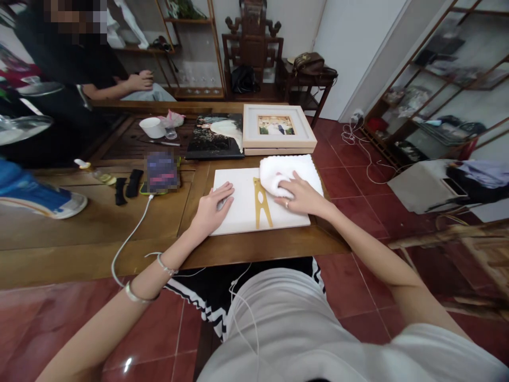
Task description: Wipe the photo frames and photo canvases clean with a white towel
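A flat white panel (238,207) lies on the wooden table in front of me, with a golden A-shaped piece (258,204) lying on it. My left hand (214,208) rests on the panel's left edge, fingers stretched out, holding nothing. In my right hand (300,196) is a bunched white cloth (270,172), pressed onto the panel's right side beside the golden piece. The cloth's loose part spreads over the panel's upper right corner. Part of the cloth is hidden under my fingers.
Behind the panel sit a framed photo (278,111) and a dark photo panel (217,135). To the left are a phone (161,172) on a white cable (131,239), a small bottle (99,175), a white cup (152,128) and a blue shoe-like object (35,188). Another person (107,79) sits across the table.
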`<state>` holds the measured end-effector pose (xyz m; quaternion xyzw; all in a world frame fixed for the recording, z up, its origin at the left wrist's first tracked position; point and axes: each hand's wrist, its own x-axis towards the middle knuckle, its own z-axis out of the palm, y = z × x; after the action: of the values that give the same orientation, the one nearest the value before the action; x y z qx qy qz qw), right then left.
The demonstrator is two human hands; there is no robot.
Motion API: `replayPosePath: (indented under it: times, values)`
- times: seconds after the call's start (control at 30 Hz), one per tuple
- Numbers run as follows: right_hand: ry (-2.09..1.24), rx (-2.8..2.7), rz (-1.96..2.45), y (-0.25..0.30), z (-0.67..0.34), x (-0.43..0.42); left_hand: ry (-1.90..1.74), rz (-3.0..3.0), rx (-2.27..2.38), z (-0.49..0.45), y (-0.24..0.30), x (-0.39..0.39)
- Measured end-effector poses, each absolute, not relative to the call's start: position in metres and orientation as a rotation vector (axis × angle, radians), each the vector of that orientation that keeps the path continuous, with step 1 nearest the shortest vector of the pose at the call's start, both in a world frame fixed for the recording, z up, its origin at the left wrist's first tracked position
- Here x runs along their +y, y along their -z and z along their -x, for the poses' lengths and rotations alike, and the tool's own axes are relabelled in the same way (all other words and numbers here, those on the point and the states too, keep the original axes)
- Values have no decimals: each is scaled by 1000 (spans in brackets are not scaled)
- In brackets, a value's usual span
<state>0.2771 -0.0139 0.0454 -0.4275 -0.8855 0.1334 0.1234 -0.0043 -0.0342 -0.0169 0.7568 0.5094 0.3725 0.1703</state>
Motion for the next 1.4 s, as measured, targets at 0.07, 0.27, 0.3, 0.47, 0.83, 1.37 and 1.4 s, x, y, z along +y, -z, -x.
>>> replayPosePath:
  times: [0.07,0.27,0.3,0.47,0.83,1.37,1.4]
  values:
    - [-443,-2672,1189,-52,-282,-41,-1065,-2147,1449,4,17,-34]
    - [-648,-2915,1112,-84,-300,-105,-1037,-2164,1440,7,17,-34]
    - [-665,-2925,1128,-86,-301,-106,-1031,-2165,1441,7,17,-34]
    - [-565,-2881,1158,-73,-295,-58,-1008,-2173,1441,8,16,-33]
    - [-242,-2787,1156,-43,-284,21,-1012,-2182,1440,7,14,-34]
    - [-789,-2884,1114,-85,-317,-79,-1004,-2180,1419,7,16,-34]
    - [-769,-2863,1147,-81,-315,-63,-1001,-2179,1415,7,17,-34]
